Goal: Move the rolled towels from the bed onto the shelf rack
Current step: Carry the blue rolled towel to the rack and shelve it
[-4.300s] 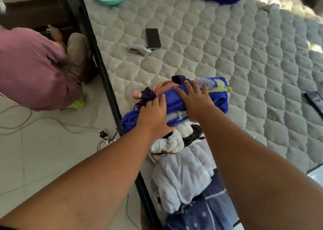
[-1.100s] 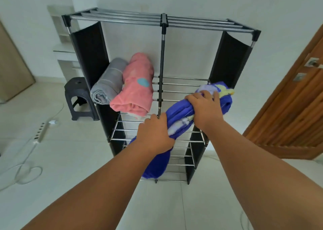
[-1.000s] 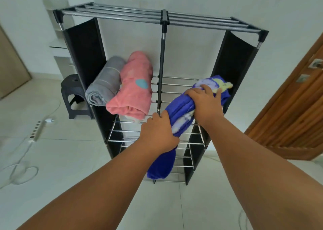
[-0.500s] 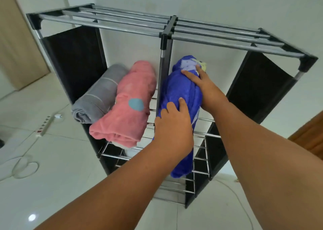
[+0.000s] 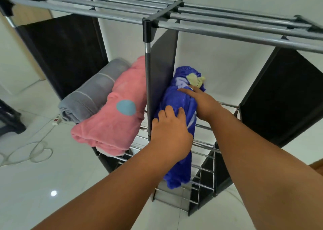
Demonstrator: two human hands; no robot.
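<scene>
A rolled blue towel (image 5: 176, 100) with a yellow and white patch lies on the wire shelf of the black and silver shelf rack (image 5: 227, 32), in the right compartment against the middle divider. My left hand (image 5: 170, 133) grips its near part; my right hand (image 5: 201, 102) presses on its far part. The towel's near end hangs over the shelf's front edge. In the left compartment a rolled pink towel (image 5: 113, 121) and a rolled grey towel (image 5: 92, 93) lie side by side.
The rack stands against a white wall on a white tiled floor. A white cable (image 5: 35, 151) and a power strip (image 5: 56, 122) lie on the floor at the left. A dark stool (image 5: 8, 121) is at the left edge. Lower wire shelves (image 5: 201, 177) show beneath.
I carried the blue towel from the bed to the rack. In the last second it went from in front of the rack onto the right compartment's shelf, and I have moved closer.
</scene>
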